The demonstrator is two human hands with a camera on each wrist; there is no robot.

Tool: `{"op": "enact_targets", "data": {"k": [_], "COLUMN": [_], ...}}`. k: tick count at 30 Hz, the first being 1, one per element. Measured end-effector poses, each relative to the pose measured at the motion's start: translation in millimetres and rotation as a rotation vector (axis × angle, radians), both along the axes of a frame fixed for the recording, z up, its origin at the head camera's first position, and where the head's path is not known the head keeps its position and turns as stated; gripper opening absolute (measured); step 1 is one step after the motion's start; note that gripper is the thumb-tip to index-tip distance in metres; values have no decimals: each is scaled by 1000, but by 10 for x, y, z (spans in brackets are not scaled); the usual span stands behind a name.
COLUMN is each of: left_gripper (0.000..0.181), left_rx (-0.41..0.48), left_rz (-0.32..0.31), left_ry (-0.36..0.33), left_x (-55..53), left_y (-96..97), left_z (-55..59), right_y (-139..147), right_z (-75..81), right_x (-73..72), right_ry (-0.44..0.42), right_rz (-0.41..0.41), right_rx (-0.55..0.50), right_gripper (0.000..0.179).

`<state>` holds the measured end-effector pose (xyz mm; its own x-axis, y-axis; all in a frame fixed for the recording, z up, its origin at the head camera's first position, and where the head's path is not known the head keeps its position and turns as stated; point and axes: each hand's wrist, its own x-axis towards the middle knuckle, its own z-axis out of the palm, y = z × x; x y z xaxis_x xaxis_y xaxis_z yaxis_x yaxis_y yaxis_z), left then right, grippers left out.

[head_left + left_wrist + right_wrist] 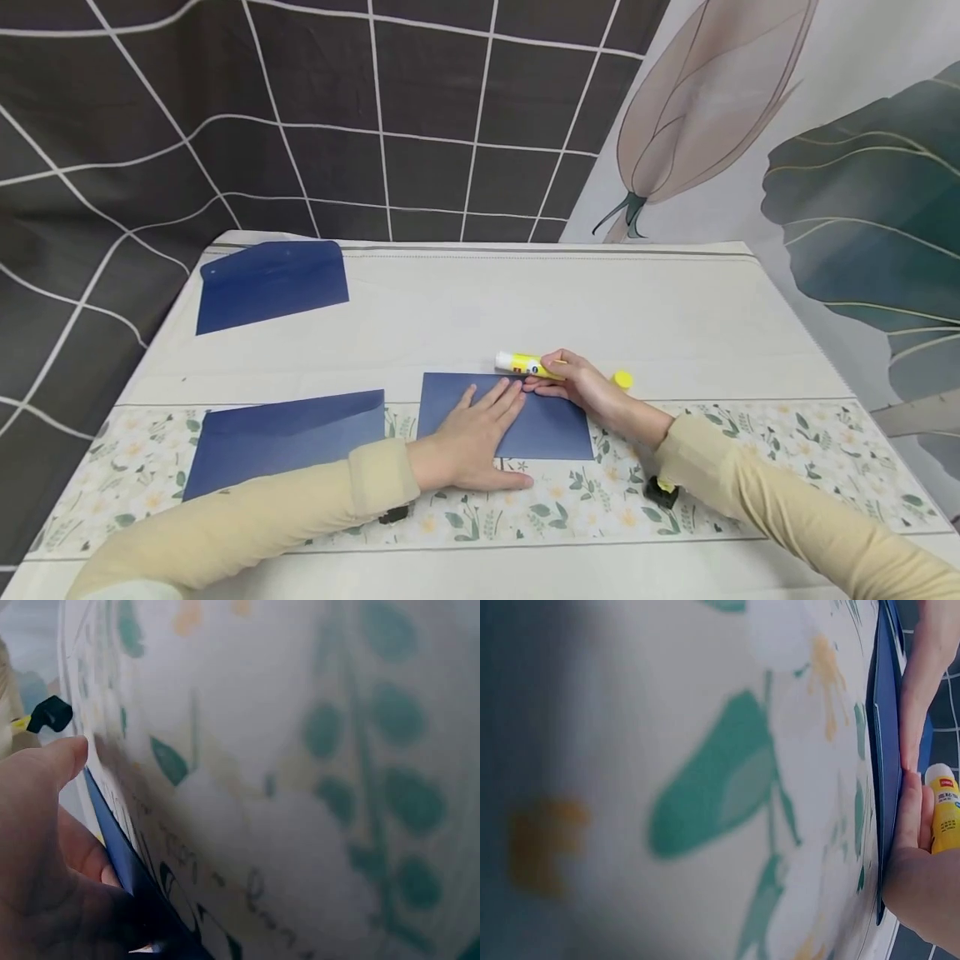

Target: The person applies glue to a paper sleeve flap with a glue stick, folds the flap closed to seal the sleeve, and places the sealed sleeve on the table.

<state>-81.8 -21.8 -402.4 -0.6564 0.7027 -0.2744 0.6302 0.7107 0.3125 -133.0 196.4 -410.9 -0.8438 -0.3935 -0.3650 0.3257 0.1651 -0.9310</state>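
While the left hand (474, 435), fingers straight, lay on a blue rectangular paper envelope (551, 429), the right hand (588, 390) gripped a yellow-and-white cylindrical plastic glue stick (519, 363).

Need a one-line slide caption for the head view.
Left hand resting on a blue envelope, right hand holding a glue stick, yellow cap nearby.

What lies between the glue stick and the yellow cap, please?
The head view shows the right hand, which holds the glue stick, lying there.
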Motion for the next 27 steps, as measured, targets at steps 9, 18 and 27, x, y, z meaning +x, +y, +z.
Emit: {"op": "enact_targets", "data": {"k": [9, 18, 27], "left_gripper": [102, 109, 112], "left_rx": [10, -38, -32], "left_rz": [27, 139, 224], "left_ry": [19, 30, -3], "left_x": [35, 29, 71], "left_y": [-23, -297, -591], "left_z": [16, 28, 72], "right_y": [6, -6, 2], "right_z": [6, 15, 5], "right_x": [-6, -14, -2], "right_ry": [1, -4, -12], "right_rz": [1, -6, -14], "right_rx": [5, 4, -5], "right_gripper": [26, 22, 22]}}
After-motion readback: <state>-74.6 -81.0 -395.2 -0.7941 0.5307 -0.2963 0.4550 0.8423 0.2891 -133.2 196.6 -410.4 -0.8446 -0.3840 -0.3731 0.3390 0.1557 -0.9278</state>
